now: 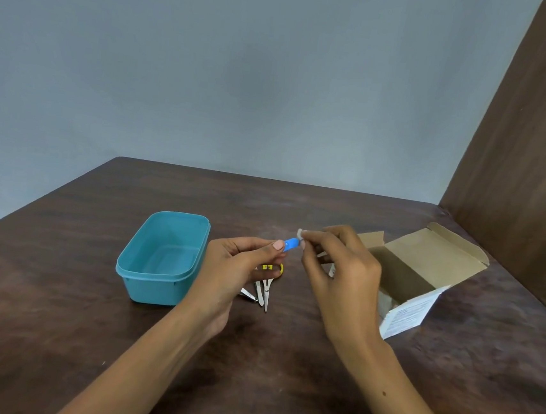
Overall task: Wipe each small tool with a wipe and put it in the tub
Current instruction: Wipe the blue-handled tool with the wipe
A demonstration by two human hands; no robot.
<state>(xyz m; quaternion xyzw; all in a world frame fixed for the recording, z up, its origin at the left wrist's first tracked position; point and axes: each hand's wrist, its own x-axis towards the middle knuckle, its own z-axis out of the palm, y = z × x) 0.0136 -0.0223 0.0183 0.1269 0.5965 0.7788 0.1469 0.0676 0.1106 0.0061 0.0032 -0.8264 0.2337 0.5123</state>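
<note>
Above the table, my left hand (239, 263) pinches a small blue tool (291, 244) between thumb and fingers. My right hand (339, 266) meets it from the right, fingertips closed on a small white wipe (300, 233) pressed against the tool's end. An open teal tub (163, 256) stands to the left of my left hand and looks empty. Below my hands lie small scissors with yellow handles (268, 286) and metal nail clippers (249, 294), partly hidden by my left hand.
An open cardboard box (425, 278) with its flaps up sits on the dark wooden table (283, 358) to the right of my right hand. A brown wooden panel (529, 164) rises at the far right. A grey wall stands behind the table.
</note>
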